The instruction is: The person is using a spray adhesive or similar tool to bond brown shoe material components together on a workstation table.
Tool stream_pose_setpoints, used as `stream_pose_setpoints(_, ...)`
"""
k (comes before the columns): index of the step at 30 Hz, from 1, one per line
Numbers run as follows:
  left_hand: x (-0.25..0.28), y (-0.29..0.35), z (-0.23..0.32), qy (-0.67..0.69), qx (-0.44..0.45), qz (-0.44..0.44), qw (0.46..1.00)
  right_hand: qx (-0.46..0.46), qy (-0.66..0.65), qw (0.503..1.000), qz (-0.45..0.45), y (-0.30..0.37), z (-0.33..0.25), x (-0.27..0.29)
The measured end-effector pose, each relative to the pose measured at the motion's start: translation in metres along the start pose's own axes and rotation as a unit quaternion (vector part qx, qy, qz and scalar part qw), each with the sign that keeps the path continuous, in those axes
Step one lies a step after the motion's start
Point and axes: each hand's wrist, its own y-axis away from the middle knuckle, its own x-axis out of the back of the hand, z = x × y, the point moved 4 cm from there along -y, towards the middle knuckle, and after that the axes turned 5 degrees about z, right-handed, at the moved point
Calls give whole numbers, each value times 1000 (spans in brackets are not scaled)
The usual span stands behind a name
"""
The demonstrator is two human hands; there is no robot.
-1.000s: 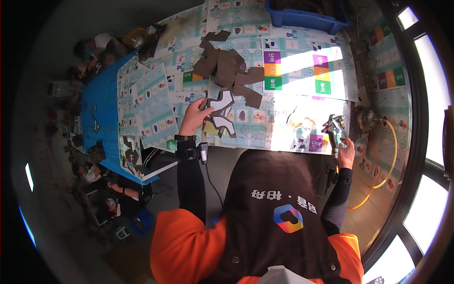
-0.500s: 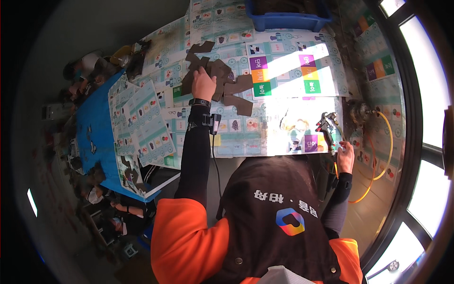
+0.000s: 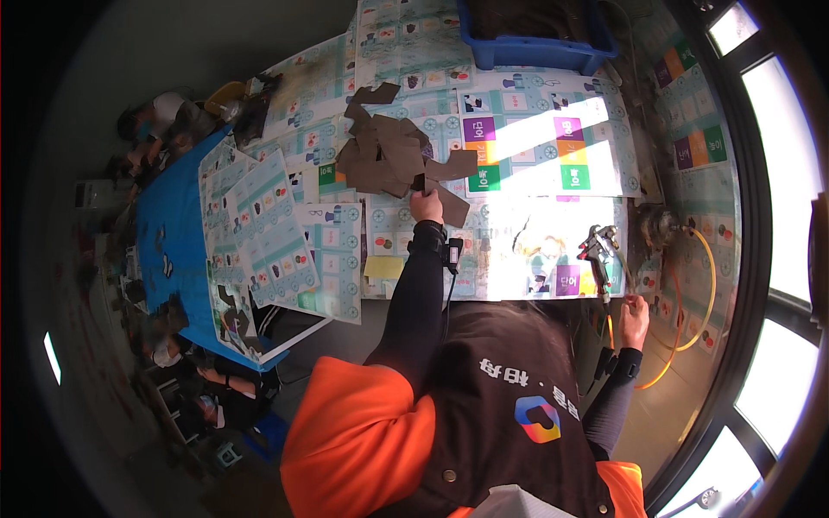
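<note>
A loose heap of flat brown cut pieces (image 3: pixel 377 160) lies on the paper-covered table, several overlapping. At the heap's near edge is my left hand (image 3: pixel 426 207), its fingers pinched on a flat brown piece with a darker patch at the fingertips. My right hand (image 3: pixel 635 321) is closed just off the table's front edge, at the right. A thin, slender thing (image 3: pixel 629 278) rises from its fingers, too small to name. Beside it a metal spray gun (image 3: pixel 598 250) with a black handle stands at the table's edge, apart from the hand.
A blue plastic bin (image 3: pixel 544 53) with dark contents stands at the far right. Yellow and orange hoses (image 3: pixel 710 285) hang at the right by a round metal fitting (image 3: pixel 661 226). Printed sheets (image 3: pixel 268 229) cover the table. Left is a blue-covered table (image 3: pixel 177 233), with people beyond.
My left hand has moved from the top of the heap toward me and right, to its near edge. My right hand stays by the spray gun. The view has shifted slightly.
</note>
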Motion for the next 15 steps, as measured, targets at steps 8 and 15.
stream_pose_setpoints(8, 93, 68, 148, -186, -391, -44, 900, 27, -10, 1000, 6, -26, 5, 7)
stream_pose_setpoints(15, 124, -6, 278, -394, -388, 122, 824, -11, 27, 999, 13, -34, 22, 27)
